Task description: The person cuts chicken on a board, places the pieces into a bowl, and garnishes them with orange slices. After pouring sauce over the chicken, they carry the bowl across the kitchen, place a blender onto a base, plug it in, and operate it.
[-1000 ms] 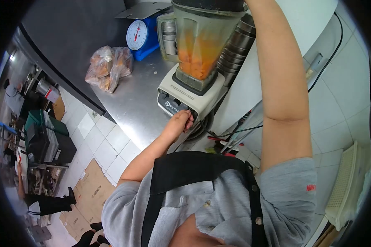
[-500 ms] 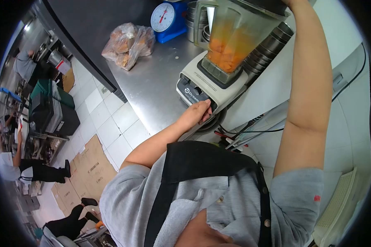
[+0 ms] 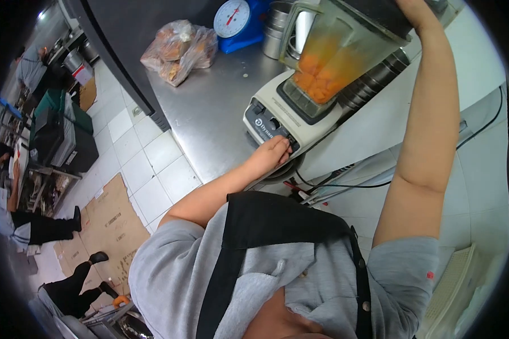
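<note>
A blender with a cream base (image 3: 291,113) stands at the edge of the steel counter. Its clear jug (image 3: 333,51) holds orange chunks, with a yellowish haze on the walls above them. My left hand (image 3: 270,153) is at the right end of the front control panel, fingers curled and pressed together against a switch that they mostly cover. Up at the top edge of the view, my right hand (image 3: 419,14) rests on the black blender lid (image 3: 379,14). The fingers of that hand are largely cut off by the frame.
Left of the blender, a plastic bag of bread-like pieces (image 3: 181,50) and a blue dial scale (image 3: 237,22) sit on the steel counter (image 3: 203,107). Metal pots (image 3: 276,31) stand behind. A black cord (image 3: 350,185) runs below right. Several people work at the far left, near cardboard (image 3: 110,226).
The camera view has shifted slightly, so the blender and counter appear a little to the right. Both hands keep their places on the blender.
</note>
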A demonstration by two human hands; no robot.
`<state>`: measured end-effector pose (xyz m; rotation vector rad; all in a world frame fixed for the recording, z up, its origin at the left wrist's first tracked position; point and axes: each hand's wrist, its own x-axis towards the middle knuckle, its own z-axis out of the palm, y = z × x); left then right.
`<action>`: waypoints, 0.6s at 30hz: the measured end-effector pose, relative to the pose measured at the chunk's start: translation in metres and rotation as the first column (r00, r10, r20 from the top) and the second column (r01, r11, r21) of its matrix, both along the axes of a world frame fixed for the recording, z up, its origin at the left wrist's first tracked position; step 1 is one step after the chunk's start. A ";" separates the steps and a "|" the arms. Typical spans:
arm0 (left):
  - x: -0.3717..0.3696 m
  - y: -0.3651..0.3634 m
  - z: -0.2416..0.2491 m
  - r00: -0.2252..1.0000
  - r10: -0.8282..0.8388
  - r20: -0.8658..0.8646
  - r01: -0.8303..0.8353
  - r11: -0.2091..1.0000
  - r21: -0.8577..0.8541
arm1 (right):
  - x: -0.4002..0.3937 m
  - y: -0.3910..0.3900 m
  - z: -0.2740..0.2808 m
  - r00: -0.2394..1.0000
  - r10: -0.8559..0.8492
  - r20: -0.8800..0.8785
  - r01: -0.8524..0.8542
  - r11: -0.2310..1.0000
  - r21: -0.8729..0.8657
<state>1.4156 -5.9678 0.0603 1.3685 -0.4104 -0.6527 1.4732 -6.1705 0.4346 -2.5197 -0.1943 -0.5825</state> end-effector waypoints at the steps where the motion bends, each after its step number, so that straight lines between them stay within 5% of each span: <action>1: -0.002 -0.001 -0.005 1.000 0.015 -0.019 -0.015 1.000 -0.013 | 0.000 0.000 -0.001 1.000 -0.030 -0.003 0.030 1.000 -0.006; 7: -0.001 -0.001 -0.014 0.994 -0.010 -0.112 -0.003 0.993 -0.119 | -0.006 0.001 0.002 1.000 0.004 0.000 -0.004 1.000 -0.019; 18: 0.001 0.002 -0.002 0.998 -0.015 -0.056 0.011 0.997 -0.070 | -0.003 -0.007 0.007 0.995 0.095 -0.015 -0.096 0.984 -0.151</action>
